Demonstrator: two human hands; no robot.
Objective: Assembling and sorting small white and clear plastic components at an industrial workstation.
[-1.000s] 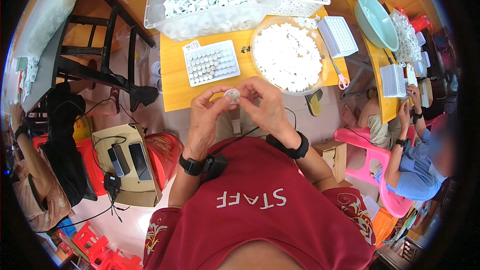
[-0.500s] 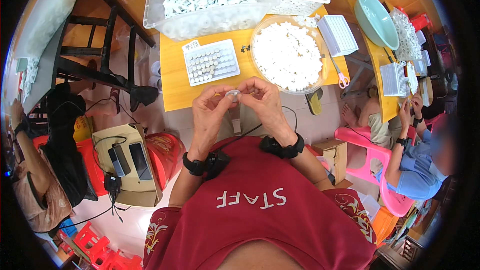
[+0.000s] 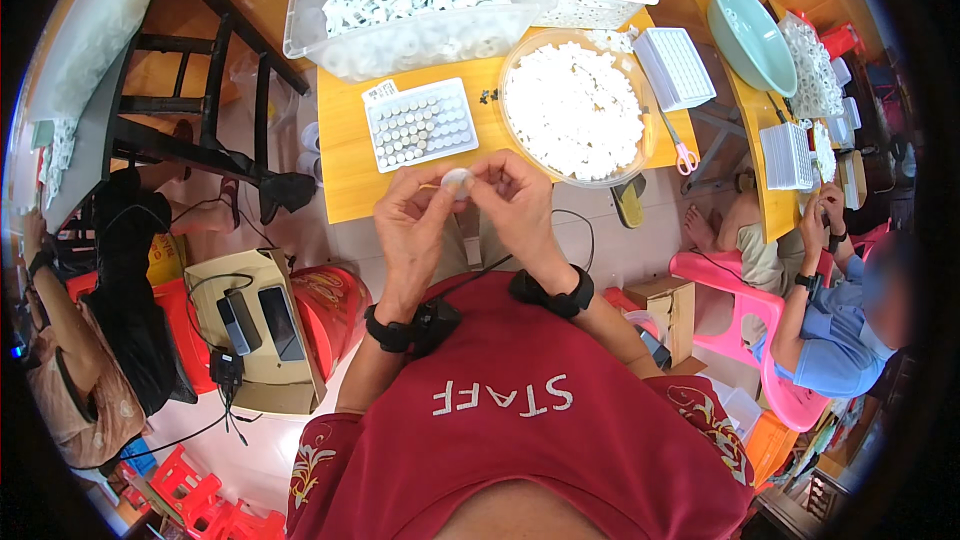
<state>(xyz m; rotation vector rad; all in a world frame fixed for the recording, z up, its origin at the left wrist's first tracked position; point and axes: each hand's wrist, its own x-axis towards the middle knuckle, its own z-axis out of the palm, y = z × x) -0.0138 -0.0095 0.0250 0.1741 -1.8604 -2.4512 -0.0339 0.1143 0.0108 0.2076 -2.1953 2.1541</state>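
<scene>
A small round whitish piece is pinched between the fingers of both hands, just off the near edge of the yellow table. My left hand grips its left side, thumb against it. On the other side, the fingertips of my right hand close on it too. Beyond my left hand lies a white tray with rows of small round pieces, some greyish and some white. To the right of it, a clear round tub holds a heap of small white pieces.
At the back stand a clear plastic bin of white-grey parts and a white perforated basket. Stacked white trays and scissors are at the right. Co-workers sit on both sides; a cardboard box is at my left.
My hands have shifted slightly to the left, and the round piece now turns more of its flat face upward. My fingers stay closed on it.
</scene>
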